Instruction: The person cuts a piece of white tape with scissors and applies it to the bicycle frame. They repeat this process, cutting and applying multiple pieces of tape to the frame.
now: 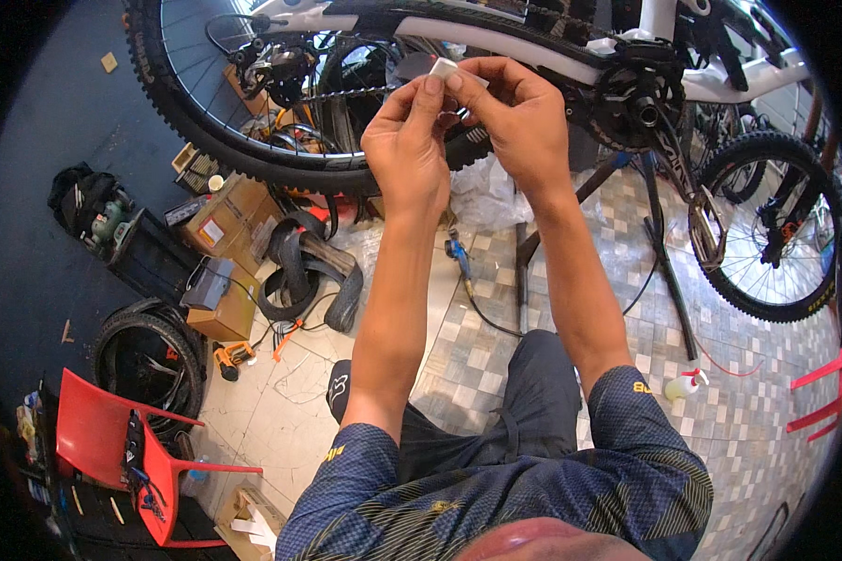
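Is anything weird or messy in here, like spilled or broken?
A bit messy: loose black tyres sprawl in a heap beside a cardboard box, and an orange tool lies on the floor, where someone might trip. I see no spill. The white piece in the left hand and right hand is too small to check.

Small piece (443,68): plain white
Bicycle frame (454,34): white with black sections
Tyre (327,179): black
Floor (486,304): patchwork checks of grey, beige and off-white; plain cream toward the left
Wall (75,122): dark slate blue
Chair (94,430): bright red
Shirt (524,486): dark navy, finely checked, yellowish diagonal stripes, yellow sleeve lettering
Trousers (543,393): dark grey
Cardboard box (225,227): brown, pale label
Bottle (680,386): pale body, red top
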`<state>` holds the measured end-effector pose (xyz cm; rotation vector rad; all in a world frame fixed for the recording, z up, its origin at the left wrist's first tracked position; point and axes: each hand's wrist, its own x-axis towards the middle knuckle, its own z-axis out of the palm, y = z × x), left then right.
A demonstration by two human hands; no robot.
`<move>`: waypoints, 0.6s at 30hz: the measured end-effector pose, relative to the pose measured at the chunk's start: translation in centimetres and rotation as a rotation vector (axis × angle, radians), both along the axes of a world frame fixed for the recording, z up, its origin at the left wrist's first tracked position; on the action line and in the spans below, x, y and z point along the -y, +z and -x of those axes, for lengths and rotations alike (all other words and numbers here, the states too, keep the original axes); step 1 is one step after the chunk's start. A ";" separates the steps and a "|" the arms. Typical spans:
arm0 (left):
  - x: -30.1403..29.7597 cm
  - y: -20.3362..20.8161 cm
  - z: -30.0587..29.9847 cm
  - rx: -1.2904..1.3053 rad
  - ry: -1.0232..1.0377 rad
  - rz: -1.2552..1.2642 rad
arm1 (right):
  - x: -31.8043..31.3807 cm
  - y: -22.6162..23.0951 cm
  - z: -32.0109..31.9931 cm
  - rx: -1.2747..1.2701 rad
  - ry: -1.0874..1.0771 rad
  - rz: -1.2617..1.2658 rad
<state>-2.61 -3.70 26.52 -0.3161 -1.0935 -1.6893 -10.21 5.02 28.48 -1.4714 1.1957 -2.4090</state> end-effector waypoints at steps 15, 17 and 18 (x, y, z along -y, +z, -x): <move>3.0 2.5 2.3 0.057 0.266 0.035 | 3.3 3.0 3.4 -0.286 -0.386 -0.053; 3.2 2.7 2.3 0.024 0.252 0.087 | 3.3 3.3 3.7 -0.350 -0.462 -0.062; 3.3 2.9 2.2 0.008 0.244 0.113 | 3.3 3.4 3.8 -0.372 -0.503 -0.051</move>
